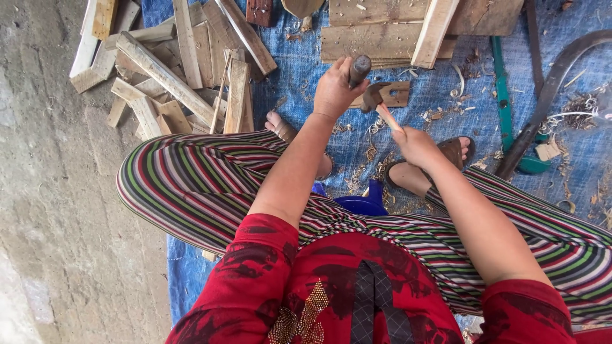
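My left hand is closed around a dark chisel-like tool, held upright over a small flat wooden piece on the blue tarp. My right hand grips the wooden handle of a small hammer, whose dark head sits just right of the chisel's top. Both arms reach forward over my striped trousers. Where the chisel's tip meets the wood is hidden by my left hand.
A heap of wooden offcuts lies at the left on the tarp. Larger boards lie ahead. A green-handled tool and a curved dark blade lie at the right. Wood shavings are scattered about. Bare concrete floor at left.
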